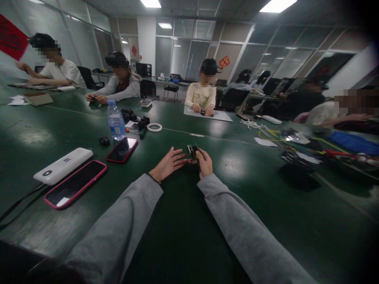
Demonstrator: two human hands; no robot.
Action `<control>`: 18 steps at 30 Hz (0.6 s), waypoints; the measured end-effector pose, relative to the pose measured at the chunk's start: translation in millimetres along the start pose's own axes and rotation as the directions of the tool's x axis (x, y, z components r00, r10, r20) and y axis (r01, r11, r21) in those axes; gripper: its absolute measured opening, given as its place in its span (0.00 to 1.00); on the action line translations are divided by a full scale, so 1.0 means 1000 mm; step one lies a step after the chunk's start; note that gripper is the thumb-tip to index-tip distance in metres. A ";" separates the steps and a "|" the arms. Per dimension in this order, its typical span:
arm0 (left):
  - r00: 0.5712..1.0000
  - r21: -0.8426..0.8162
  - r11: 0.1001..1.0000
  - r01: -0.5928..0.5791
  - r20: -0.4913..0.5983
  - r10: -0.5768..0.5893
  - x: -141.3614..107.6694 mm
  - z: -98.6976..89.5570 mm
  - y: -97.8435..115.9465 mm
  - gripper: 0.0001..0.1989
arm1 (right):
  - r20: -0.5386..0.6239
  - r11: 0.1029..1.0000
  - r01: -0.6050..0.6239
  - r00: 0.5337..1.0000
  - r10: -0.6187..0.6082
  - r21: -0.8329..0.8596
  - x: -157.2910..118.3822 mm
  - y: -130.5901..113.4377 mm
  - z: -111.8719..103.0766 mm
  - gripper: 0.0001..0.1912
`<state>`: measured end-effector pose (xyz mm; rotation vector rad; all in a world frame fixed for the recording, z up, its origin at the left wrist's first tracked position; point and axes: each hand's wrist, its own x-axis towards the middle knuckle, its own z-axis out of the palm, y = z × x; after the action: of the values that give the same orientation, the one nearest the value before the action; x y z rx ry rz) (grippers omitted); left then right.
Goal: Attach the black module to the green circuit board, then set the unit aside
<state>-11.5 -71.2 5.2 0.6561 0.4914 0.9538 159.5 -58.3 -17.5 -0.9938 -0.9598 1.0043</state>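
Observation:
A small green circuit board (194, 152) with metal connectors is gripped in my right hand (205, 163), the thumb lying along its near side. My left hand (169, 163) is open beside it, palm turned up and fingers spread, their tips close to the board's left side. Whether those fingertips touch the board I cannot tell. Both forearms reach in over the dark green table (177, 236) in grey sleeves, and a thin dark band circles the left wrist.
On the left are a white power bank (63, 165) with a cable, two red-edged phones (77, 184), and a water bottle (115, 120). Further back lies a roll of white tape (154, 127). Tangled cables (296, 146) lie at the right. Several people sit around the table.

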 end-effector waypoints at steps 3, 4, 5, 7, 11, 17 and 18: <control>1.000 -0.016 1.000 -0.010 0.012 0.011 0.000 -0.001 0.000 0.22 | -0.001 0.987 -0.083 0.997 0.083 0.140 0.003 -0.005 -0.005 0.25; 1.000 -0.025 1.000 -0.017 0.012 0.018 0.000 -0.002 0.000 0.21 | 0.018 0.982 -0.097 0.995 0.095 0.163 0.005 -0.008 -0.010 0.24; 1.000 -0.034 0.999 -0.025 0.005 0.025 0.001 -0.002 0.000 0.20 | 0.035 0.980 -0.103 0.994 0.099 0.172 0.007 -0.010 -0.016 0.24; 0.998 -0.038 0.998 -0.058 -0.031 0.057 0.002 -0.004 -0.001 0.17 | 0.032 0.985 -0.082 0.996 0.078 0.152 0.015 -0.015 -0.036 0.23; 0.991 0.014 0.993 -0.121 -0.057 0.122 0.000 -0.005 0.000 0.13 | -0.157 0.997 0.075 0.985 -0.076 -0.013 0.042 -0.037 -0.099 0.19; 0.994 0.037 0.994 -0.106 0.015 0.105 -0.001 -0.002 0.002 0.14 | -0.536 0.856 0.163 0.718 -0.443 -0.490 0.074 -0.102 -0.213 0.14; 0.995 0.030 0.994 -0.100 0.013 0.100 -0.001 -0.002 0.002 0.14 | -0.548 0.824 0.140 0.685 -0.481 -0.549 0.076 -0.113 -0.233 0.14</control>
<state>-14.1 -70.5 5.7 0.7190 0.4672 1.0381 422.2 -57.7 42.9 -1.3994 -0.7200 0.0447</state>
